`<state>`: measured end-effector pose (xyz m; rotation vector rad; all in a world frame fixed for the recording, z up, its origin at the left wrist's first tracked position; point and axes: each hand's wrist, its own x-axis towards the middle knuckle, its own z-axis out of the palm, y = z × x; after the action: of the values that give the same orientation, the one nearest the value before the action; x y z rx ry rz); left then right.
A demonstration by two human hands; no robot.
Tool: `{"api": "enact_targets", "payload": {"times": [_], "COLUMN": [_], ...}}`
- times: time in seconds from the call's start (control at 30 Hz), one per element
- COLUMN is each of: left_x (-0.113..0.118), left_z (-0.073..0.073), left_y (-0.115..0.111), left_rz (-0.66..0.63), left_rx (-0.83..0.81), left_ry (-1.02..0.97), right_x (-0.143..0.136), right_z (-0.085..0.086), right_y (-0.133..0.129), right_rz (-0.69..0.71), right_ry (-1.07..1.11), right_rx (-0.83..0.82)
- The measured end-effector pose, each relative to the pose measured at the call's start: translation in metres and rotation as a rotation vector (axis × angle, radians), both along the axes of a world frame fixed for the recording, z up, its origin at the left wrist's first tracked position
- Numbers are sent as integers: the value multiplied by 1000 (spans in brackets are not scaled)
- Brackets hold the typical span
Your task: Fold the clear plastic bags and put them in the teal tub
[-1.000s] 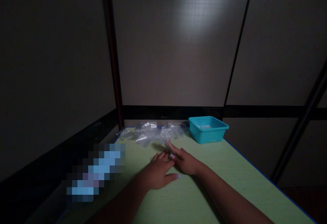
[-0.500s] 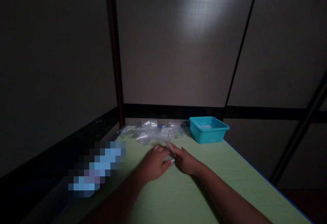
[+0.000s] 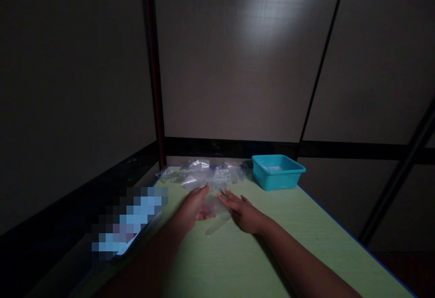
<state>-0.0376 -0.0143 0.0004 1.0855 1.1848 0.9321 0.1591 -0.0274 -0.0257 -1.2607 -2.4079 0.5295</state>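
Between my hands, low over the green table (image 3: 272, 252), is a thin clear plastic bag (image 3: 221, 218). My right hand (image 3: 245, 212) holds the bag's right side, its fingers stretched forward along the film; the thumb is mostly hidden. My left hand (image 3: 192, 205) is at the bag's left side, with its thumb raised apart from the curled fingers. The film passes over those fingertips, which show through it. Just beyond my hands lies a loose spread of crumpled clear plastic bags (image 3: 197, 175).
A turquoise plastic basin (image 3: 278, 178) stands at the table's back right, with something pale inside. At the left edge rests a blurred-out light-blue object (image 3: 136, 221), perhaps a screen. Dark panelled walls (image 3: 231, 85) close in behind and to the left.
My left hand has moved left, turned thumb-up and spread from the right hand. The bag, seen nearly edge-on before, now lies broader between both hands. My right hand has barely moved.
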Motion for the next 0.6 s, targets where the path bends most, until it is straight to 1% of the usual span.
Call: {"api": "enact_targets", "payload": {"times": [0.1, 0.2, 0.43, 0.6], "left_x": [-2, -2, -6, -9], "left_z": [2, 3, 2, 1], "left_y": [-3, -4, -2, -1], "left_rz": [-30, -43, -130, -220], "left_rx": [88, 108, 122, 102], "left_ry": [114, 176, 360, 434], "right_x": [1, 2, 1, -1], "right_z": [-1, -2, 0, 4], "right_y": [0, 1, 0, -3], "right_rz": [8, 12, 4, -19], "right_ry": [-25, -42, -140, -182], "right_rx": [6, 9, 20, 22]}}
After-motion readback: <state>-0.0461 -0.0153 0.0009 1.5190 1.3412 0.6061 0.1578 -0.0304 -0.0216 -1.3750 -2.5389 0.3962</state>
